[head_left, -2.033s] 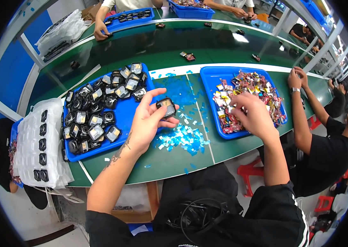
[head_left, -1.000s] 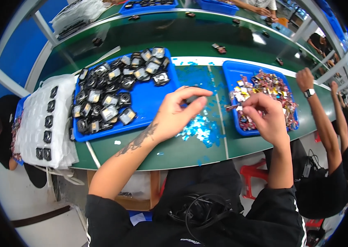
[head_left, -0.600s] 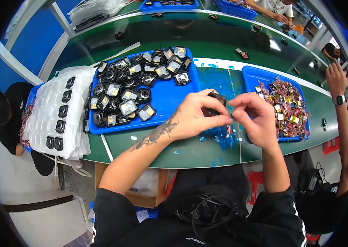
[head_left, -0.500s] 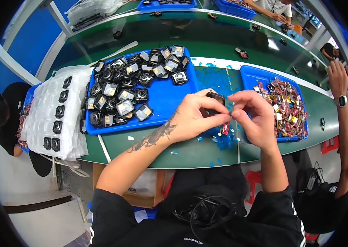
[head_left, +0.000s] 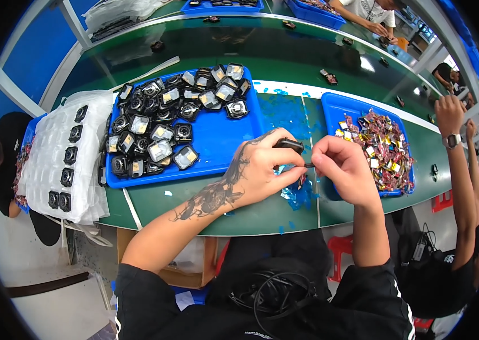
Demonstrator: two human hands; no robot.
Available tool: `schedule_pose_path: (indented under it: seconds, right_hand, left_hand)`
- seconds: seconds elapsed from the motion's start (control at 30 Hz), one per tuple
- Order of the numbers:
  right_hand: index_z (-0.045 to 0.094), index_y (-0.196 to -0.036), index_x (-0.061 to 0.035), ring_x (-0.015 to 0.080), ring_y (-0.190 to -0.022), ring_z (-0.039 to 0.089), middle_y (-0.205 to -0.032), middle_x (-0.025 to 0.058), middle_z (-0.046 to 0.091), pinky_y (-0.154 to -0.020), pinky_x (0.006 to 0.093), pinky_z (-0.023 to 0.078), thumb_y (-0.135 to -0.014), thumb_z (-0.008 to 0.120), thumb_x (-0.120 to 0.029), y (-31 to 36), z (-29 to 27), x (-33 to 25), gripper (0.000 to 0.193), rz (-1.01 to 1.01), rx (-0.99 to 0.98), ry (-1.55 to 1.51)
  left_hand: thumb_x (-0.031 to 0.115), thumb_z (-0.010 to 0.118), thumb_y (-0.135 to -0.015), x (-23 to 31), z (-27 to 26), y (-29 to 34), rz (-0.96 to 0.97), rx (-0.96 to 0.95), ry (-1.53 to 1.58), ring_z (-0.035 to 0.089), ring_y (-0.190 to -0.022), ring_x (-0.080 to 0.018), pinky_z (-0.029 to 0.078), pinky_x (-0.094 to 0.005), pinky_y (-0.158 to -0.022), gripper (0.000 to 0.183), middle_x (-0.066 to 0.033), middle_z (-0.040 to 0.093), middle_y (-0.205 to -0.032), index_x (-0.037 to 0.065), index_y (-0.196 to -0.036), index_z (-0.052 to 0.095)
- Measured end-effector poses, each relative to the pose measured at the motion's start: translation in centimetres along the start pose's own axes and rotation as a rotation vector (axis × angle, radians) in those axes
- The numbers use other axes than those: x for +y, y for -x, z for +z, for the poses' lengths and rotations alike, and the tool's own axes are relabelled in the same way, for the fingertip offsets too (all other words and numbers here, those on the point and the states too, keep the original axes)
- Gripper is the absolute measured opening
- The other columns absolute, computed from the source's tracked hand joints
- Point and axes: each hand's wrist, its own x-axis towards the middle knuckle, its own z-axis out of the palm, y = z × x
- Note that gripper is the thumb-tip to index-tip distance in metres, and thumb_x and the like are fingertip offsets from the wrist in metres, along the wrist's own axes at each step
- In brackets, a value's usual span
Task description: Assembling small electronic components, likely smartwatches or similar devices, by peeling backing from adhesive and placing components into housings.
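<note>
My left hand [head_left: 265,167] is closed around a small black watch case [head_left: 289,145], held over the bench between two blue trays. Beside it, my right hand [head_left: 346,170] has thumb and forefinger pinched together, almost touching the left fingertips. What that pinch holds is too small and hidden to name. A bit of red part [head_left: 302,181] shows just below my left fingers. Scraps of blue film [head_left: 296,198] lie on the bench under both hands. The left blue tray [head_left: 208,144] bears many black watch cases [head_left: 160,150], some face up and some back up.
A right-hand blue tray [head_left: 333,107] is heaped with small red, yellow and silver parts [head_left: 384,150]. White plastic trays [head_left: 41,170] with several watch cases stand far left. Beyond runs a green conveyor [head_left: 239,51] with scattered pieces. Co-workers sit across and on both sides; one raises an arm [head_left: 460,181].
The whole view has shifted slightly. My left hand has turned so its back shows more, tilting the watch case. The red part is now mostly hidden, and my right hand stays pinched beside it.
</note>
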Motion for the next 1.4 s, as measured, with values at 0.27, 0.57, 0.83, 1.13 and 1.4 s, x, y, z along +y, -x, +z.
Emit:
schedule_pose_path:
  seconds: [0.27,0.57,0.83,1.13,1.4]
  right_hand:
    - [0.053,-0.089,-0.0026,0.0196,-0.066,0.058,-0.073,0.0065,0.057,-0.059,0.034,0.045,-0.092,0.059,-0.011,-0.9,1.4,2.1,0.01,-0.181,0.34,0.711]
    - [0.067,-0.1,-0.0023,0.0106,-0.077,0.06,-0.094,0.0062,0.064,-0.063,0.0229,0.049,-0.085,0.067,-0.003,-0.1,2.6,1.6,0.015,-0.199,0.317,0.104]
    - [0.071,-0.098,-0.0025,0.0148,-0.075,0.063,-0.085,0.0082,0.067,-0.063,0.0248,0.049,-0.083,0.066,0.002,-0.5,2.9,0.2,0.016,-0.316,0.435,0.317]
    - [0.068,-0.092,-0.0013,0.0129,-0.059,0.054,-0.075,0.0068,0.064,-0.055,0.0262,0.045,-0.081,0.069,0.002,-1.4,4.4,-1.0,0.011,-0.199,0.465,0.365]
    - [0.068,-0.087,0.0003,0.0074,-0.054,0.05,-0.069,0.0041,0.064,-0.05,0.0235,0.042,-0.08,0.07,0.001,-1.6,4.5,-0.2,0.007,-0.229,0.5,0.294]
  left_hand:
    - [0.005,0.077,-0.073,0.0,0.5,-0.2,0.195,0.03,-0.198,0.065,-0.075,-0.0183,0.052,-0.0275,-0.063,0.014,-0.008,0.062,-0.095,0.005,-0.086,0.072]
    - [0.005,0.073,-0.081,-0.1,0.5,-0.1,-0.346,0.049,0.194,0.057,-0.079,-0.0085,0.047,-0.0211,-0.067,0.012,-0.0042,0.058,-0.092,0.0,-0.091,0.072]
    - [-0.002,0.05,-0.093,0.4,0.0,-0.8,-0.409,0.023,0.714,0.055,-0.093,-0.0097,0.048,-0.025,-0.08,0.04,-0.006,0.058,-0.115,0.004,-0.132,0.054]
    - [-0.001,0.046,-0.096,-0.1,0.3,-0.5,-0.343,-0.021,0.735,0.051,-0.12,-0.0173,0.042,-0.0325,-0.102,0.049,-0.0128,0.052,-0.13,0.0,-0.143,0.032]
    - [-0.001,0.045,-0.097,0.0,0.5,-0.5,-0.358,-0.041,0.766,0.051,-0.121,-0.0184,0.042,-0.0317,-0.101,0.045,-0.0134,0.05,-0.134,-0.002,-0.141,0.036]
